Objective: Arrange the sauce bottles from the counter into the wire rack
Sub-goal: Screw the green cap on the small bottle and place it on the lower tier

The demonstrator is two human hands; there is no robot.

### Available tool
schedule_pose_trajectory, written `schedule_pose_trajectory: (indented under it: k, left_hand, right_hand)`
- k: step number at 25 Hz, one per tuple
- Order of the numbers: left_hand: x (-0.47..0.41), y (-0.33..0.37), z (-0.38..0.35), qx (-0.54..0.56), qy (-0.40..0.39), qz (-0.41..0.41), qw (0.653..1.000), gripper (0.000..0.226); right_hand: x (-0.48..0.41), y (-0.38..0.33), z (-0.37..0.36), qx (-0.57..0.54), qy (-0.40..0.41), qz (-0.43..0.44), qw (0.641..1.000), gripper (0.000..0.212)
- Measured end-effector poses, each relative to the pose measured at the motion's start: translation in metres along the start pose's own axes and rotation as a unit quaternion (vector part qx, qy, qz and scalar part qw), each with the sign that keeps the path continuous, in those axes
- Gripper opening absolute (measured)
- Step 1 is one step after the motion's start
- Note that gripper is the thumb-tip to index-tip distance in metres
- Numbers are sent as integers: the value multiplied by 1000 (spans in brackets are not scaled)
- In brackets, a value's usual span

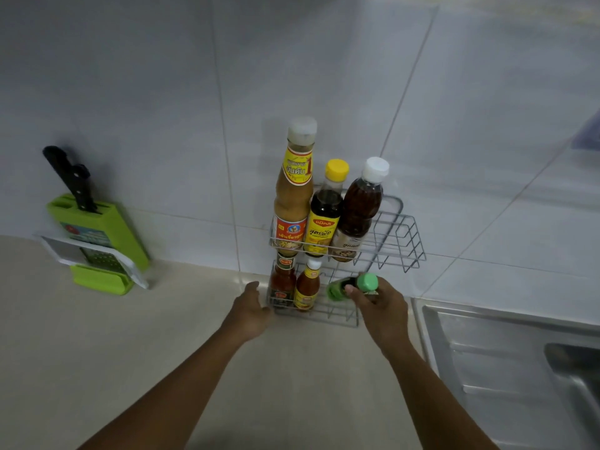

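Observation:
A two-tier wire rack (401, 237) stands against the tiled wall. Its upper tier holds a tall tan sauce bottle (293, 190), a yellow-capped dark bottle (324, 211) and a white-capped brown bottle (358, 207). On the lower tier stand a dark red sauce bottle (283, 282) and a smaller orange-red bottle (307, 285). My right hand (381, 303) grips a green-capped bottle (367, 282) at the right side of the lower tier; a blurred second green item (336, 289) lies beside it. My left hand (251, 306) rests at the rack's lower left corner, fingers apart, holding nothing.
A green knife block (100, 235) with a black-handled knife (69, 178) and a grater (97, 256) stands at the left against the wall. A steel sink (506, 358) lies at the right. Beige counter (162, 352) spreads in front.

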State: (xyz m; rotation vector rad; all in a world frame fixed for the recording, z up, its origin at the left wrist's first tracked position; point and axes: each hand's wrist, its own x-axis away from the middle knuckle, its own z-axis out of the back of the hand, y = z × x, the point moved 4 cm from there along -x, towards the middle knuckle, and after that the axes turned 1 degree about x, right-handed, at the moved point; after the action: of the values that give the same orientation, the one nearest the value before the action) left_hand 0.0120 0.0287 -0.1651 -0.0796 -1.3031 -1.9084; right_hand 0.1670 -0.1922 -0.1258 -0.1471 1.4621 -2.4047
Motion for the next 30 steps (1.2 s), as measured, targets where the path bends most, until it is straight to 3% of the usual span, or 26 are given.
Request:
schedule_pose_trajectory:
  k: [5,11,17,25,28,30]
  left_hand:
    - [-15,1,-11,77,-29,-8,997,69]
    - [-18,2,-12,75,-53,-22,995,70]
    - [-18,0,-11,60,-66,-26,996,72]
    - [-20,-4,-10,39,-77,-13,996,59]
    - [-17,-10,2,18,-67,7,998,65]
    - [-12,-12,15,1,-60,3,998,65]
  right_hand:
    - [-21,5,-31,63,-68,11,996,22]
    - [-31,24,-53,123,-123,-7,985,38]
    - [-29,18,-56,147,-150,-7,978,39]
    - [-17,27,-53,165,-179,-8,970,56]
    - [-7,31,-45,157,-172,-25,972,70]
    - [2,29,-37,151,-147,-28,977,64]
